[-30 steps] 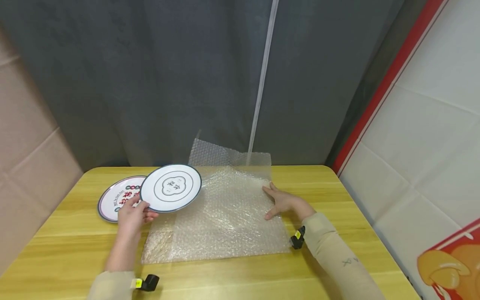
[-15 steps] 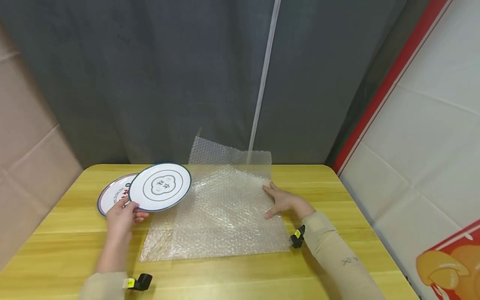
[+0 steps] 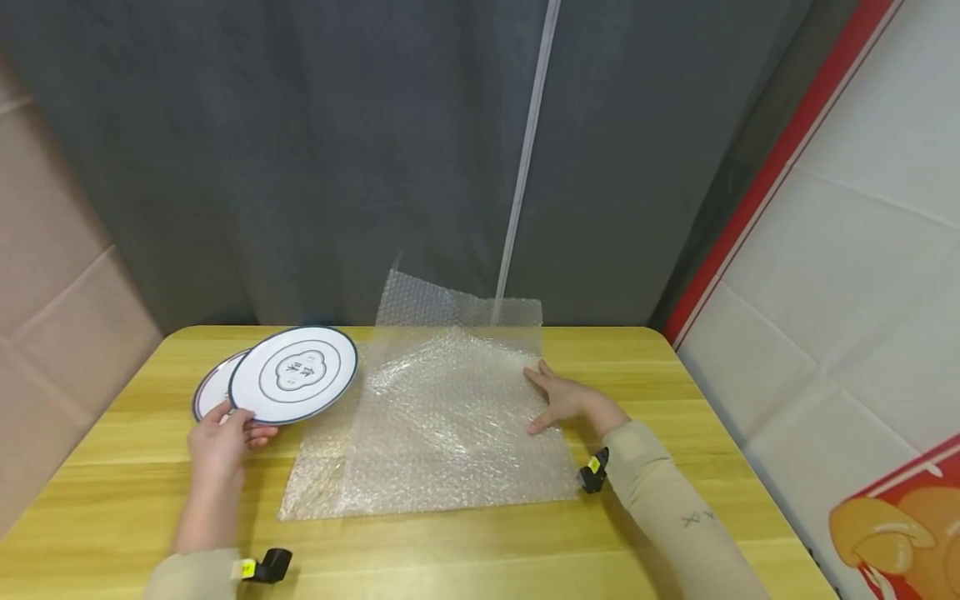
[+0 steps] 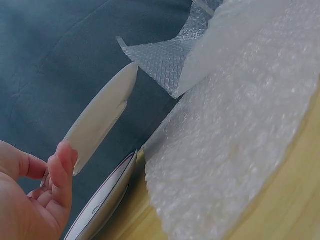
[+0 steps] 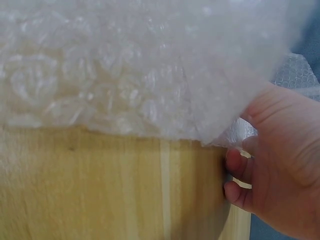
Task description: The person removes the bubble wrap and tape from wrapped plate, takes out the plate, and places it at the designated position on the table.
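Observation:
My left hand [image 3: 221, 437] pinches the near-left rim of a white plate [image 3: 292, 379] with a dark blue edge and a dark flower-shaped emblem. In the left wrist view this held plate [image 4: 97, 117] is tilted and apart from a second plate [image 4: 102, 205] below. That second plate [image 3: 212, 392], also dark-rimmed, lies on the table, mostly covered by the held one in the head view. A sheet of clear bubble wrap [image 3: 450, 425] lies across the middle. My right hand [image 3: 566, 400] rests at its right edge, thumb and fingers spread apart.
The wooden table [image 3: 420, 554] ends at a dark grey curtain [image 3: 375, 150], where the wrap's far end stands up. A pale wall [image 3: 52, 250] is on the left and a white panel [image 3: 840, 275] on the right. Small black cameras [image 3: 273, 567] sit at both wrists.
My left hand has carried the held plate leftward, away from the bubble wrap and over more of the second plate. My right hand and the wrap have hardly moved.

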The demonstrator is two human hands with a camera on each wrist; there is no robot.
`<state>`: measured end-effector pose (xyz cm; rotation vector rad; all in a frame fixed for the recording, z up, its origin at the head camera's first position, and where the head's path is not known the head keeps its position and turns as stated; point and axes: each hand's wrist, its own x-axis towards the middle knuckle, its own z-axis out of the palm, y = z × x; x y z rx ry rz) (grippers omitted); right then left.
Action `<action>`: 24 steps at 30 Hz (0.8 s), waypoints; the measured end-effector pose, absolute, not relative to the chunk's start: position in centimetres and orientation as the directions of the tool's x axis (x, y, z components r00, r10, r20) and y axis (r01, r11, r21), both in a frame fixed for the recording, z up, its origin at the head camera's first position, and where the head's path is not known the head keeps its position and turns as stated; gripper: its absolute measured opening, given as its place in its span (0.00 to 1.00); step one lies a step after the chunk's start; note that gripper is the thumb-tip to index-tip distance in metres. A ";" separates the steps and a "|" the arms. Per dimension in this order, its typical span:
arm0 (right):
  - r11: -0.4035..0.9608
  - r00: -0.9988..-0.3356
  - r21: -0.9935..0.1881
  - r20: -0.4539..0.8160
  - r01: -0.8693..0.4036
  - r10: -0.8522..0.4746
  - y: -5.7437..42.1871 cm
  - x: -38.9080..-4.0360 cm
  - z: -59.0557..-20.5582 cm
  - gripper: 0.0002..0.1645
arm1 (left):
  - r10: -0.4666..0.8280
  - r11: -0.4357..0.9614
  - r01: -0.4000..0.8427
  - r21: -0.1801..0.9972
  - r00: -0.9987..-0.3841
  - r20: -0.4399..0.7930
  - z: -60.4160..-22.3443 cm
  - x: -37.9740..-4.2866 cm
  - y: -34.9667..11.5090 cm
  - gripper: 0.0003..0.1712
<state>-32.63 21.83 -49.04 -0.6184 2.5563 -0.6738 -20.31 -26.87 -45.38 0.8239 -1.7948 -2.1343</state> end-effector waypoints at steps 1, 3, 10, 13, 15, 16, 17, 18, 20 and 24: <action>0.782 -0.811 -0.541 -0.281 -0.308 -0.514 21.8 -32.6 -49.0 0.70 | -0.519 -0.224 -0.177 0.958 -0.811 -0.271 -45.5 -20.3 -27.0 0.38; 0.780 -0.808 -0.545 -0.283 -0.308 -0.517 21.8 -32.6 -48.9 0.70 | -0.520 -0.229 -0.178 0.957 -0.808 -0.275 -45.6 -20.2 -27.3 0.38; 0.781 -0.803 -0.544 -0.291 -0.308 -0.519 22.2 -32.5 -49.3 0.70 | -0.516 -0.189 -0.225 0.956 -0.806 -0.291 -46.6 -20.0 -27.8 0.38; 0.779 -0.804 -0.549 -0.291 -0.304 -0.519 22.4 -32.4 -49.3 0.70 | -0.520 -0.185 -0.223 0.957 -0.804 -0.288 -47.0 -20.1 -28.1 0.38; 0.776 -0.800 -0.553 -0.295 -0.303 -0.522 22.4 -32.3 -49.2 0.70 | -0.523 -0.199 -0.229 0.953 -0.798 -0.301 -47.2 -20.1 -28.4 0.38; 0.776 -0.797 -0.555 -0.301 -0.300 -0.523 22.4 -32.2 -49.1 0.71 | -0.523 -0.209 -0.231 0.950 -0.795 -0.308 -47.3 -20.1 -28.5 0.38; 0.777 -0.796 -0.553 -0.303 -0.301 -0.525 22.4 -32.2 -49.1 0.71 | -0.524 -0.228 -0.228 0.947 -0.791 -0.316 -47.4 -20.1 -28.7 0.38; 0.776 -0.796 -0.551 -0.297 -0.308 -0.527 22.3 -32.3 -49.0 0.71 | -0.524 -0.242 -0.218 0.946 -0.791 -0.316 -47.4 -20.2 -28.9 0.38; 0.771 -0.797 -0.552 -0.286 -0.316 -0.532 22.2 -32.3 -48.9 0.71 | -0.521 -0.275 -0.201 0.940 -0.791 -0.321 -47.3 -20.3 -29.2 0.38; 0.772 -0.805 -0.549 -0.272 -0.320 -0.527 22.0 -32.5 -48.6 0.71 | -0.515 -0.323 -0.178 0.930 -0.791 -0.330 -46.8 -20.6 -29.9 0.39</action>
